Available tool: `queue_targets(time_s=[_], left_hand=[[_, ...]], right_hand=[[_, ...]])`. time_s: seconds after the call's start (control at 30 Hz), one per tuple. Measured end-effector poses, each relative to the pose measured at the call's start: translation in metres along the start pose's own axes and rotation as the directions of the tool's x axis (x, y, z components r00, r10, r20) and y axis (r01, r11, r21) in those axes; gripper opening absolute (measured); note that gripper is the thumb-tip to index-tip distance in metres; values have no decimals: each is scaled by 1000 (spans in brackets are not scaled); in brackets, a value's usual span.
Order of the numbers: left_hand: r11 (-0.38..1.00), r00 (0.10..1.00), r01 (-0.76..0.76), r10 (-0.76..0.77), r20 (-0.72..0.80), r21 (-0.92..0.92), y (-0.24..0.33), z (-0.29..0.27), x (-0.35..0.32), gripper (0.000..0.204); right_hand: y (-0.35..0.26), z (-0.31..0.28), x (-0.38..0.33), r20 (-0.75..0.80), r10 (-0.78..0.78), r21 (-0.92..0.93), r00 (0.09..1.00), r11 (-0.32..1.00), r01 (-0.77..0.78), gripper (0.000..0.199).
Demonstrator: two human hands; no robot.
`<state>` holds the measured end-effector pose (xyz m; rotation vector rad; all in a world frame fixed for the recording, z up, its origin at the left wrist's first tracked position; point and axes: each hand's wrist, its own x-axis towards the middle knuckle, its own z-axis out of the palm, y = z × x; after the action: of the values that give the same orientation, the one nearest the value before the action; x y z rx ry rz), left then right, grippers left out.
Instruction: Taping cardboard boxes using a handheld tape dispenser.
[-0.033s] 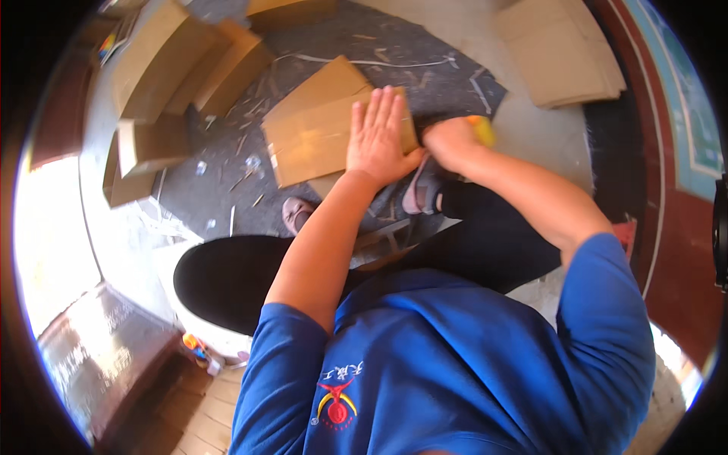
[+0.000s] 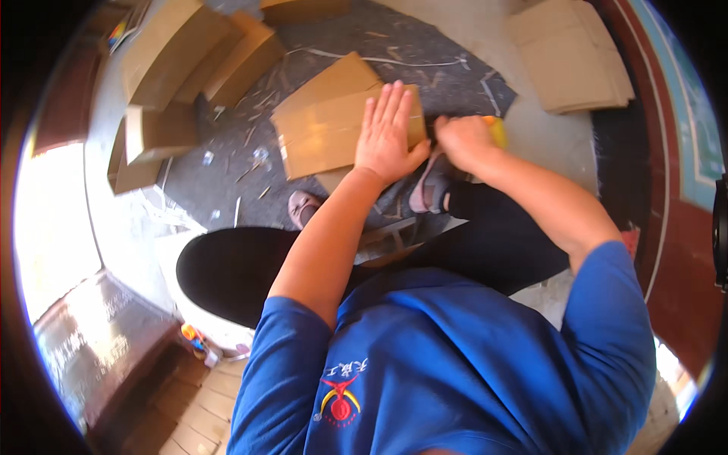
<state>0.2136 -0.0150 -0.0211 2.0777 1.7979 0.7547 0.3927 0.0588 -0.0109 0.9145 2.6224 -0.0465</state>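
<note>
A brown cardboard box (image 2: 322,129) lies on the dark floor covering in front of my feet, with a flap spread out on its far side. My left hand (image 2: 387,136) rests flat on the box near its right end, fingers stretched out and pointing away from me. Just past that right end, my right hand (image 2: 464,140) is closed around a yellow object (image 2: 497,132), part of which sticks out on the hand's right. The rest of it is hidden in my fist, so its kind does not show.
Several cardboard boxes (image 2: 163,57) stand at the far left. Flattened cardboard (image 2: 572,57) is stacked at the far right. A white strap (image 2: 379,59) and scraps lie on the dark floor covering (image 2: 227,182). My shoes (image 2: 303,206) are close to the box's near edge.
The whole view has shifted slightly. My left hand stays flat on the box, and my right hand remains closed beside its right end.
</note>
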Motion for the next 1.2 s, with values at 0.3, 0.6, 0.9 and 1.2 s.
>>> queue_targets(time_s=[0.3, 0.6, 0.9, 1.2], left_hand=[[920, 972, 227, -235, -15, 319, -14, -22, -44, 72], [541, 586, 690, -808, -68, -481, -97, -66, -96, 53], [57, 400, 749, -833, 381, -660, -86, -73, -85, 59], [530, 797, 349, -601, -53, -773, -114, -165, 71, 60]], right_hand=[[-9, 20, -12, -213, -77, -44, 974, 997, 69, 77], [-18, -33, -9, 123, 238, 254, 963, 931, -262, 89], [21, 1, -2, 147, -217, 697, 965, 715, 55, 71], [71, -118, 54, -77, 149, 816, 986, 578, -23, 59]])
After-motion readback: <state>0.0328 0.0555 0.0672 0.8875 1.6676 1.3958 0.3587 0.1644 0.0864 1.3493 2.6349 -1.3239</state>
